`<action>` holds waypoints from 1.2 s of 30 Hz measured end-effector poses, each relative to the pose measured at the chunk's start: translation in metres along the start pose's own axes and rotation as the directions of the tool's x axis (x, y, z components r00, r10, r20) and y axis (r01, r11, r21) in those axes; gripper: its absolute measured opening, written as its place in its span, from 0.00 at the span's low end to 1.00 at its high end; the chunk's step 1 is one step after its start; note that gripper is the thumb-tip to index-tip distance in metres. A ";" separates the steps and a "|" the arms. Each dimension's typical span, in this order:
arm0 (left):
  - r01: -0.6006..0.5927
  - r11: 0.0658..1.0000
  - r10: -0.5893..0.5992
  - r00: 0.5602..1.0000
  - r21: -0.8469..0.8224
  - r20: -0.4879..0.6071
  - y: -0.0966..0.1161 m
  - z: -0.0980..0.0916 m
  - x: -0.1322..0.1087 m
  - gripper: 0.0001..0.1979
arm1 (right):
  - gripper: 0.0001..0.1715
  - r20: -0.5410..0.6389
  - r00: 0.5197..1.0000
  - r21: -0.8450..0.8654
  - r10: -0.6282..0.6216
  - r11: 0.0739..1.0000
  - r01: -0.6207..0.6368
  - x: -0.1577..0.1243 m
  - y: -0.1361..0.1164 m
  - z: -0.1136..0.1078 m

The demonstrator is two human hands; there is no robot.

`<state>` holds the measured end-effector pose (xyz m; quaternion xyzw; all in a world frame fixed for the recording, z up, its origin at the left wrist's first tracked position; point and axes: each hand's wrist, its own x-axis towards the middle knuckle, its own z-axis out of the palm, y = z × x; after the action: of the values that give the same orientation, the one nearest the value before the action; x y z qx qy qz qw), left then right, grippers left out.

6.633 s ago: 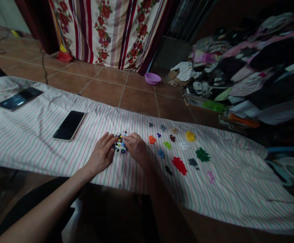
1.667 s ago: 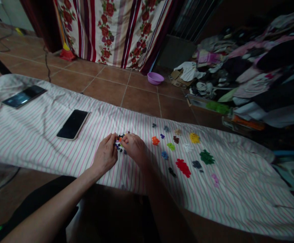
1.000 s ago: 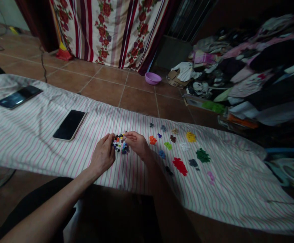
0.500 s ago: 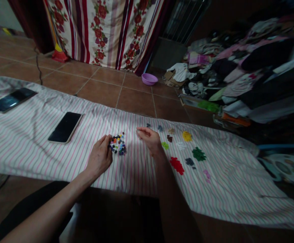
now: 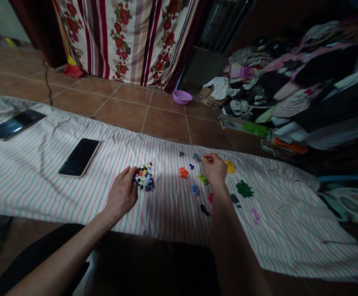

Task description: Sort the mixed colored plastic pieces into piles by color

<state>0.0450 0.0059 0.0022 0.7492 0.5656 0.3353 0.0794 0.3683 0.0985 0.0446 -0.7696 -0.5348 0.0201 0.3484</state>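
A small heap of mixed coloured pieces (image 5: 145,179) lies on the striped cloth (image 5: 43,181). My left hand (image 5: 122,194) rests at the heap's left edge, fingers curled loosely against it. My right hand (image 5: 214,167) is out to the right over the sorted groups, fingertips pinched together near the back row; what they hold is too small to make out. Around it lie an orange group (image 5: 183,172), a light green group (image 5: 202,178), a yellow group (image 5: 230,166), a dark green group (image 5: 244,188) and a blue group (image 5: 194,189).
Two dark phones (image 5: 79,157) (image 5: 14,124) lie on the cloth to the left. Beyond the cloth is tiled floor with a purple bowl (image 5: 182,97), a flowered curtain (image 5: 129,37) and a pile of clothes (image 5: 292,82) at the right.
My right hand has left the mixed heap and travelled right to the sorted groups, fingers pinched. My left hand has stayed at the heap.
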 end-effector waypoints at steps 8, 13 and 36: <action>-0.004 1.000 0.004 1.000 0.009 -0.002 0.001 -0.001 0.000 0.22 | 0.11 0.109 0.992 -0.231 -0.063 0.969 0.087 0.020 0.015 0.003; 0.010 1.000 -0.010 1.000 0.007 0.001 0.001 0.000 0.000 0.22 | 0.12 0.167 0.984 -0.277 -0.069 0.954 0.114 0.026 0.011 0.009; 0.011 1.000 -0.011 1.000 -0.005 -0.024 0.001 0.001 -0.001 0.22 | 0.20 0.130 0.990 -0.260 -0.052 0.962 0.084 0.018 -0.006 0.005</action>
<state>0.0460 0.0053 0.0014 0.7418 0.5699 0.3452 0.0763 0.3692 0.1174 0.0501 -0.7877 -0.5792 -0.0165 0.2094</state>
